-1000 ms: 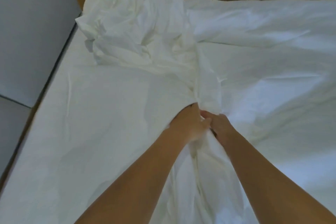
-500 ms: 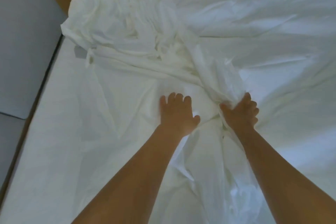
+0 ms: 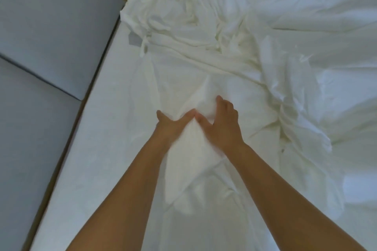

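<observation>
- Risk: the ridge of sheet (image 3: 184,149) bunched between both hands at centre frame may set as a crease if it is pressed flat rather than swept outward.
- Risk: the crumpled heap (image 3: 183,12) at upper centre lies near the edge of the bed (image 3: 114,124); a hard sideways sweep may push it off.
- Right hand (image 3: 222,126): fingers (image 3: 226,106) nearly straight, close together, pressing the sheet; thumb spread toward the ridge.
- Left hand (image 3: 171,128): thumb touches the ridge; fingers sunk in cloth, spread cannot be told.
</observation>
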